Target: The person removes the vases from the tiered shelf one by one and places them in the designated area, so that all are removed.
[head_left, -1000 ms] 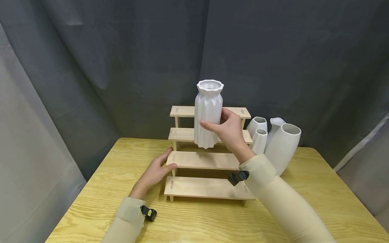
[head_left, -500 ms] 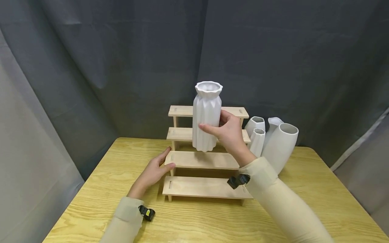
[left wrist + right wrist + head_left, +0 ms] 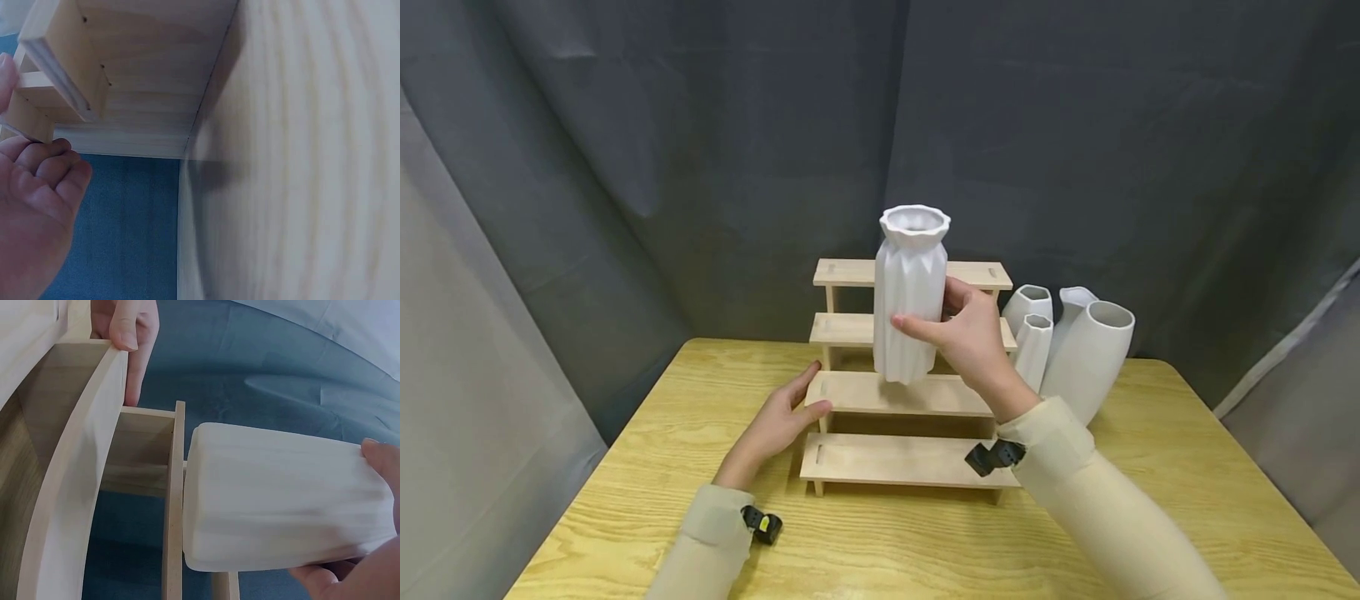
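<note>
A pale wooden four-step stand (image 3: pixel 898 458) sits at the back middle of the yellow wooden table (image 3: pixel 1187 500). Three smooth white vases (image 3: pixel 1078 354) stand right of it, near the back edge.

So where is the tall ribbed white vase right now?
In the head view the ribbed white vase is upright in the right hand, its base at the second step of the wooden stepped stand, left of the other white vases.
</note>
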The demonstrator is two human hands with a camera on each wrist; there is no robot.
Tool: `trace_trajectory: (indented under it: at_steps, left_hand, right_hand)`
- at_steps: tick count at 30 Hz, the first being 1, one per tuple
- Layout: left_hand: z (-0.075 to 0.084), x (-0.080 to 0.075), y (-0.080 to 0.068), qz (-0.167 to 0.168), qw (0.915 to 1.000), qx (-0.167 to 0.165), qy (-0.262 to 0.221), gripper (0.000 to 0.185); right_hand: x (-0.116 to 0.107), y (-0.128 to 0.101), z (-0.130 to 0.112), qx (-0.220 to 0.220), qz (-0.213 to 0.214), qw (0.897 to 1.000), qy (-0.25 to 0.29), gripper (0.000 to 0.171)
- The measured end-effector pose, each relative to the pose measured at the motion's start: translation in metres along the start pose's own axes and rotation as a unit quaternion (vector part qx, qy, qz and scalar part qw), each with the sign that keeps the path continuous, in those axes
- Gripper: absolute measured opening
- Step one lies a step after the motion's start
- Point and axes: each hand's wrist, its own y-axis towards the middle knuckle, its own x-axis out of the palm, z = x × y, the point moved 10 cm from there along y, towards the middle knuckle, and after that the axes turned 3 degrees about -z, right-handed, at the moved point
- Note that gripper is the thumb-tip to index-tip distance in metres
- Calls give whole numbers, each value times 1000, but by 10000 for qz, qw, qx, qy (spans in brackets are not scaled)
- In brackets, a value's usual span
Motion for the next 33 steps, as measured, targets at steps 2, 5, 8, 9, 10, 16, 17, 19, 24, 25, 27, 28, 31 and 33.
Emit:
trace_trajectory:
  at_steps: [2,5,8,9,10,16,17,19,24,25,27,28,31,33]
  left_hand:
    - [0,-1,0,-9,10000,-16,-8,77]
    - [0,-1,0,-28,10000,-30,-12,77]
    - [0,-1,-1,-41,10000,-32,-6,76]
    - [0,-1,-1,-42,10000,-27,0,75]
    - [-1,-1,-1,-38,10000,-37,3,75]
    - [0,0,1,-75,9999,-71,-41,73]
    - [2,0,1,-86,9999,-79,-50,73]
    - [11,0,-1,-124,9999,-76,-45,73]
    - [33,-2,-8,-180,9998,-86,-65,71]
    - [34,-2,-9,-175,9998,-99,-80,71]
    - [36,-2,-10,-167,9997,-109,-102,71]
    - [35,-2,-11,-160,9998,-110,-109,71]
    - [30,-2,-10,-140,9997,-143,-116,71]
    - [23,-2,-8,-106,9997,-161,-137,72]
  right_hand:
    - [0,-2,-1,52,-17,10000,-10,64]
    - [0,-5,-1,136,-63,9999,-80,66]
    - [0,-9,0,208,-99,9997,-81,68]
    - [0,-10,0,230,-116,9996,-80,68]
    - [-1,-11,0,251,-125,9996,-54,68]
    - [-3,-18,5,444,-149,9989,-29,72]
    - [-4,-19,6,464,-144,9988,-50,72]
    - [-4,-21,7,475,-144,9987,-74,72]
    - [-4,-28,7,405,-206,9990,-32,68]
    - [-4,-30,7,395,-220,9990,-14,67]
    - [-3,-33,5,356,-246,9991,14,66]
    - [-3,-34,5,344,-257,9991,24,65]
    - [-3,-36,5,341,-248,9991,12,65]
    - [-4,-38,5,364,-236,9991,17,65]
